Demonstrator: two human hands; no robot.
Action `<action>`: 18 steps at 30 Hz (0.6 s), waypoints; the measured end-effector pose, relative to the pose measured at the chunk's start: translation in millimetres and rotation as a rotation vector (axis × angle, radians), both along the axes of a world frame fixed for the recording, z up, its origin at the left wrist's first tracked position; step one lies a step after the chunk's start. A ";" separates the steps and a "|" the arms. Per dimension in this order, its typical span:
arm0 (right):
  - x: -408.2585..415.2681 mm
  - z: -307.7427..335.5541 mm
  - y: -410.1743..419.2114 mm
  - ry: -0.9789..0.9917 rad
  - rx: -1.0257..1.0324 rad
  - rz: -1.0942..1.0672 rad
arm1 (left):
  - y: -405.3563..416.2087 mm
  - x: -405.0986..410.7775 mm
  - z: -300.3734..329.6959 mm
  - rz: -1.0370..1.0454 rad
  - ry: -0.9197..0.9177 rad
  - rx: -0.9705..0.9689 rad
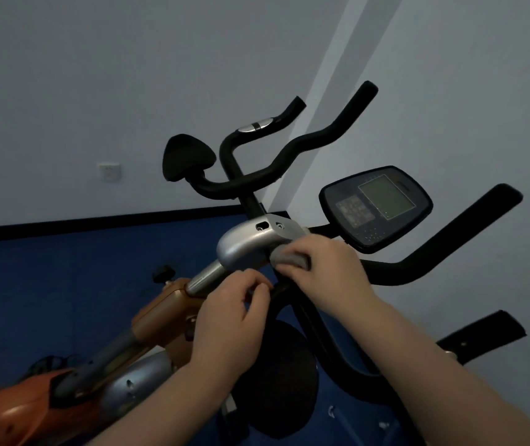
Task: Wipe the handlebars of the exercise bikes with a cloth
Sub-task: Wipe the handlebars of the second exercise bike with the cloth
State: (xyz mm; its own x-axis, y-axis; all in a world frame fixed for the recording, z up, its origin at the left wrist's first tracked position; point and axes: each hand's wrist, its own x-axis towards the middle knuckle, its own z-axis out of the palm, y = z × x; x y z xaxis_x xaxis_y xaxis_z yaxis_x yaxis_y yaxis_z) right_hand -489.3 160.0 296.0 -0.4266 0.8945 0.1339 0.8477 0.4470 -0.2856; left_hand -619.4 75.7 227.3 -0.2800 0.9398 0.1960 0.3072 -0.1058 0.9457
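The black handlebar (443,246) of the near exercise bike curves up to the right from a silver clamp housing (247,243). My right hand (324,268) presses a small grey cloth (289,260) onto the bar just beside that housing. Just below the housing, my left hand (231,310) has its fingers curled around the bar's lower black section, where the silver stem (204,280) comes up. A second black handlebar (292,152) rises behind, near the wall.
A console with a screen (378,207) sits right of the clamp. An orange and silver bike frame (64,381) runs down to the lower left. A black saddle (186,159) stands behind. Blue floor (64,268) meets a grey wall with a socket (109,172).
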 end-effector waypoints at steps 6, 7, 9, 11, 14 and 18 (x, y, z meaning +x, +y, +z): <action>-13.4 -5.6 14.6 0.021 0.059 -0.053 | 0.7 1.0 -1.8 0.013 -0.005 0.014; -15.8 -8.1 13.1 0.005 0.099 -0.042 | 0.7 1.1 -2.0 0.016 -0.004 0.015; -9.9 -5.4 5.6 0.002 0.091 0.024 | 0.2 1.7 -1.7 0.019 0.007 0.017; 2.6 6.7 -0.7 -0.015 0.017 0.127 | -0.7 1.7 -0.9 0.011 0.008 0.013; 19.7 29.9 -15.4 -0.025 -0.031 0.233 | -1.4 1.5 -1.1 0.009 -0.033 -0.008; 52.7 28.6 -57.4 0.130 0.022 0.052 | -13.1 13.6 1.6 0.037 -0.004 0.033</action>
